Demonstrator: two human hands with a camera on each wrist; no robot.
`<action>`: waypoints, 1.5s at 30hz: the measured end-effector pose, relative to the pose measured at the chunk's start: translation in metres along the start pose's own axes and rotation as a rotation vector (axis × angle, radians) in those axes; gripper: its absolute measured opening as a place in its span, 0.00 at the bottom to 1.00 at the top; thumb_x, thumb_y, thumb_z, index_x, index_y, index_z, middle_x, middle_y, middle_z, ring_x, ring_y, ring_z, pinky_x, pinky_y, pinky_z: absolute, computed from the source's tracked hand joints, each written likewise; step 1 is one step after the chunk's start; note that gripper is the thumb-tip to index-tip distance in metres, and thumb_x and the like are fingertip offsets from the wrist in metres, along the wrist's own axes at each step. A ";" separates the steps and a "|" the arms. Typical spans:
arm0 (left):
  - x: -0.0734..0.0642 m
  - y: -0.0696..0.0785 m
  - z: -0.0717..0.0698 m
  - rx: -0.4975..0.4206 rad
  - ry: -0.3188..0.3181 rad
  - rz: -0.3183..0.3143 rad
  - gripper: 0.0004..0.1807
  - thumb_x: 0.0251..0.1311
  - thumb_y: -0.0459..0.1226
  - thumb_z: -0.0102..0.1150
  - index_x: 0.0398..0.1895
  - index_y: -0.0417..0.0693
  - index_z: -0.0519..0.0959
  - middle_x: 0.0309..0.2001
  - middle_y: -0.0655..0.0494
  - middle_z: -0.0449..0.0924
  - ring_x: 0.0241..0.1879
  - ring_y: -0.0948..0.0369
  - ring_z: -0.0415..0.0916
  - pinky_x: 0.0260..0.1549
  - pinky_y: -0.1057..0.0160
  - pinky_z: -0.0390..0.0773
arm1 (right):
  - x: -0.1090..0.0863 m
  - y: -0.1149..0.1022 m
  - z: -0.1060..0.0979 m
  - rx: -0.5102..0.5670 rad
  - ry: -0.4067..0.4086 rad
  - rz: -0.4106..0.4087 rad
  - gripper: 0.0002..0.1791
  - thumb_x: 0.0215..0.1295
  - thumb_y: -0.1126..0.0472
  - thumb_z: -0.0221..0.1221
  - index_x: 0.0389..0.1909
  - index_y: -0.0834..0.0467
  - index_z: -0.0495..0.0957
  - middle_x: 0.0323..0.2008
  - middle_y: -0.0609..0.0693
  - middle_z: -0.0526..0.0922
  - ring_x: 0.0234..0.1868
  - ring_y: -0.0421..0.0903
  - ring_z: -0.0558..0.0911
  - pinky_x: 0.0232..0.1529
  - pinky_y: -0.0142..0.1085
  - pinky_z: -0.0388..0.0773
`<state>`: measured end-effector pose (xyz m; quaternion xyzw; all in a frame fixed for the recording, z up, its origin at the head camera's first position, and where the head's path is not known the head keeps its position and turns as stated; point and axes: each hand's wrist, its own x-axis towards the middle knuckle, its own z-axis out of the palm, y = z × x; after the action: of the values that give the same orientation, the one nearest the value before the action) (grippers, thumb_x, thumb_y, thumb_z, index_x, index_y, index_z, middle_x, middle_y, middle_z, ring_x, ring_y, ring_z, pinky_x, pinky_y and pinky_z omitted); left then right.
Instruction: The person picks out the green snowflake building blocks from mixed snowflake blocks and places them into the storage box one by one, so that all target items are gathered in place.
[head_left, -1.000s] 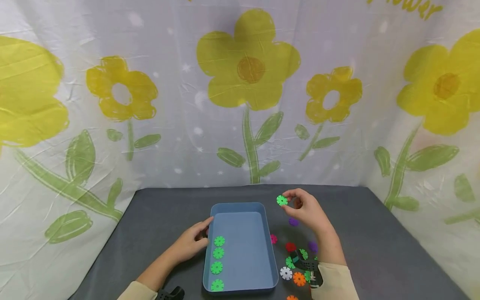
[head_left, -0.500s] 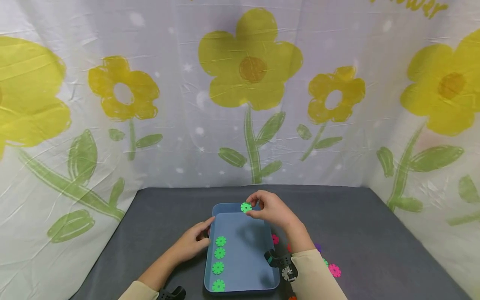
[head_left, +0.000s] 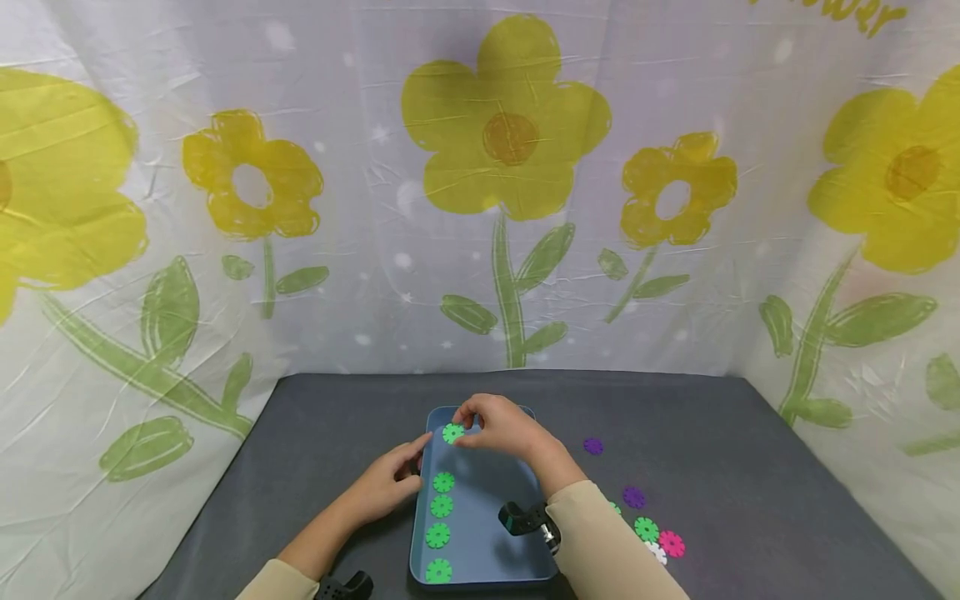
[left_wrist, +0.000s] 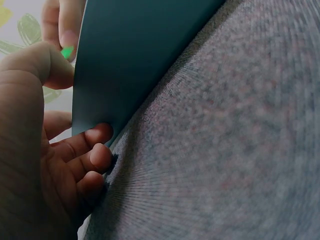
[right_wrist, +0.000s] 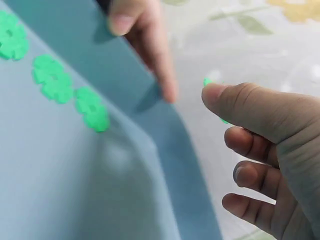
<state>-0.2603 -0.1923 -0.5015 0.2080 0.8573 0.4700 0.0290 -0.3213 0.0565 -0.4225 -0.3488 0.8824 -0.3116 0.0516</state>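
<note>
My right hand pinches a green notched plastic disc between thumb and fingers, above the far left corner of a blue tray. In the right wrist view, only slivers of this green disc show past the thumb. Several like green discs lie in a column along the tray's left side. My left hand rests against the tray's left wall, its index finger stretched along the rim. From the left wrist, its loosely bent fingers touch the tray's outer wall low down.
Loose discs lie on the dark grey table right of the tray: purple, green, pink and white. Another purple disc lies farther back. A flower-printed curtain stands behind the table. My right forearm hides part of the pile.
My right hand has carried the green disc leftward from beyond the tray's right side to over its far left corner. The left hand has stayed at the tray's left wall.
</note>
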 end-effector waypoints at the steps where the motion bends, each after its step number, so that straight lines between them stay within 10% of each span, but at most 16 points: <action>1: 0.000 0.000 0.000 0.002 -0.003 -0.002 0.39 0.61 0.31 0.55 0.78 0.39 0.62 0.44 0.49 0.70 0.30 0.61 0.68 0.29 0.63 0.70 | 0.003 0.001 0.003 -0.007 -0.010 0.001 0.13 0.63 0.54 0.71 0.47 0.52 0.84 0.40 0.45 0.79 0.36 0.40 0.75 0.40 0.36 0.75; 23: 0.003 -0.002 0.000 0.019 -0.003 -0.030 0.39 0.62 0.31 0.54 0.79 0.44 0.61 0.46 0.51 0.71 0.31 0.61 0.69 0.30 0.62 0.71 | 0.021 0.005 0.029 -0.183 -0.243 0.025 0.19 0.65 0.59 0.69 0.57 0.57 0.85 0.46 0.47 0.86 0.46 0.40 0.83 0.47 0.34 0.78; 32: 0.002 -0.001 0.000 0.009 0.006 0.004 0.39 0.60 0.29 0.56 0.78 0.39 0.62 0.45 0.50 0.71 0.31 0.61 0.68 0.30 0.63 0.70 | -0.009 -0.003 0.000 -0.237 -0.172 -0.057 0.19 0.75 0.62 0.59 0.63 0.60 0.81 0.49 0.50 0.83 0.52 0.49 0.82 0.49 0.37 0.78; 45: 0.001 -0.005 0.003 0.048 0.021 0.000 0.38 0.61 0.30 0.56 0.78 0.40 0.63 0.45 0.52 0.71 0.32 0.61 0.68 0.31 0.63 0.69 | -0.072 -0.003 -0.021 -0.286 -0.043 -0.207 0.14 0.72 0.61 0.62 0.56 0.56 0.84 0.45 0.48 0.82 0.29 0.35 0.73 0.33 0.31 0.74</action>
<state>-0.2621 -0.1921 -0.5065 0.2035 0.8686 0.4516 0.0151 -0.2715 0.1125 -0.4134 -0.4481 0.8757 -0.1793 -0.0121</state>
